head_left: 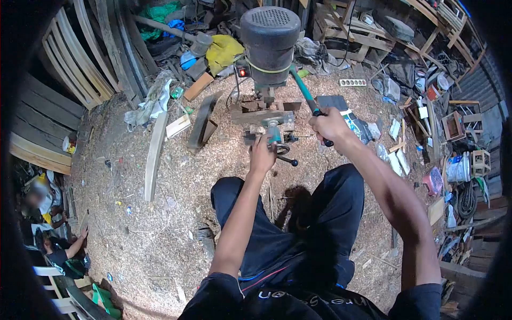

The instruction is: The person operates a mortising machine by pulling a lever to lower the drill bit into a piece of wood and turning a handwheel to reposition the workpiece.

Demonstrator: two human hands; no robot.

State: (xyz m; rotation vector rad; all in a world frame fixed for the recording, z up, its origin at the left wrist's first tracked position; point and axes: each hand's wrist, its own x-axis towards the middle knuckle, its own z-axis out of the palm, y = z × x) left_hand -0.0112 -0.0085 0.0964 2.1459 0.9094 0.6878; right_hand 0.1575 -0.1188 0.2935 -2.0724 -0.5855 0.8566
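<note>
In front of me stands a mortising machine with a dark, vented motor (270, 45). My right hand (332, 127) is closed around the black grip of its long teal lever (304, 90), which slants down toward me. My left hand (262, 154) curls over the teal clamp housing (274, 134) at the front of the machine, beside a handwheel (282, 150) and a black-knobbed crank (293, 162). Behind the housing, a wooden workpiece (256, 116) lies crosswise under the machine's head. The exact contact of my left fingers is partly hidden.
Wood shavings cover the ground (128, 213). Left of the machine lie a long board (156, 154) and a dark timber piece (202, 122). A power strip (352, 82) is at the back right. Another person (66, 250) is at the far left. Curved slats (74, 58) lean behind.
</note>
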